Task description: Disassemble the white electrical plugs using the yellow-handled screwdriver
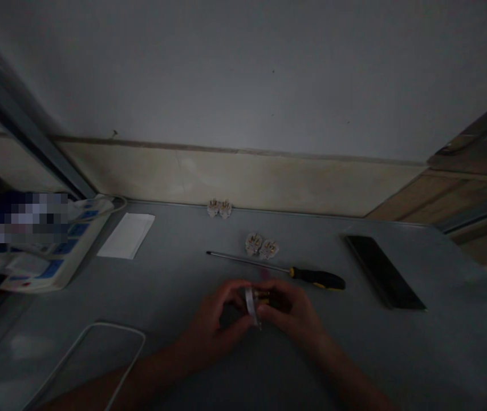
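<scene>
My left hand (221,319) and my right hand (295,314) meet low in the middle of the view, both closed on a pale plug (250,302) with brass-coloured pins. The left fingers and thumb pinch its pale flat body, while the right fingers are around its pin side. My fingers cover part of the plug. Just beyond them lies a screwdriver (317,278), its black-and-yellow handle to the right and its shaft to the left. Behind that, two pale plug pieces (262,245) with brass pins sit side by side. Another such pair (219,208) rests near the back edge.
A white power strip (66,254) with blue sockets stands at the left, with cables about it. A white sheet of paper (126,236) lies beside it. To the right is a black phone-like slab (384,272). A white cable (117,327) loops near my left forearm. A wall closes off the back.
</scene>
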Available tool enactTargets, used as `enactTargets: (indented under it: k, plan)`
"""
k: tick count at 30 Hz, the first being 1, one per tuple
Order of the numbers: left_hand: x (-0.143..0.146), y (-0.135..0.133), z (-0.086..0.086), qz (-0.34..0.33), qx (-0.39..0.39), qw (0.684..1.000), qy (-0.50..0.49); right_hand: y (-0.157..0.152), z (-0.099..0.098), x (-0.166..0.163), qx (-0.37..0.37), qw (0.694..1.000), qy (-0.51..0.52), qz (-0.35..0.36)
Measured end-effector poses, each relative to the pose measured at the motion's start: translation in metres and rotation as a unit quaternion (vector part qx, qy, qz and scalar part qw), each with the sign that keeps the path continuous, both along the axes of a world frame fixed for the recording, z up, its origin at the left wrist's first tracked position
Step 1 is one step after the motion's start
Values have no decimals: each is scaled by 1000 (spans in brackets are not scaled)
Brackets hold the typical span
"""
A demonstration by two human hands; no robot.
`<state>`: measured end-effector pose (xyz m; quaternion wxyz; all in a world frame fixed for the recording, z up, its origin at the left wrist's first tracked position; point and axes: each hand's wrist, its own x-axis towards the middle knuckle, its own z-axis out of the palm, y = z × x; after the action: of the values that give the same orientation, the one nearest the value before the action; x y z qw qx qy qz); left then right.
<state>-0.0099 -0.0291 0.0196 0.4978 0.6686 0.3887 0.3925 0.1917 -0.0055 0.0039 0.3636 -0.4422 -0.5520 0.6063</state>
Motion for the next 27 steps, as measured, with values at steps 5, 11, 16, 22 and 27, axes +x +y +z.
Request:
enactTargets:
  k: [5,11,16,22,27]
  plan:
    - [0,-1,-7,29,-21,999,-14,-6,-1,0,42,999,-12,-4]
    - [-3,-3,-16,47,21,999,4,-9,-10,-6,131,991,-13,-32]
    - [-4,-4,-13,29,17,999,21,-10,-3,-9,222,973,-53,-42]
    - [0,-6,-1,14,-49,997,-54,-16,-2,-15,364,918,-125,-94]
    - [3,-5,-2,40,-56,997,-40,-19,1,-15,431,889,-140,-60]
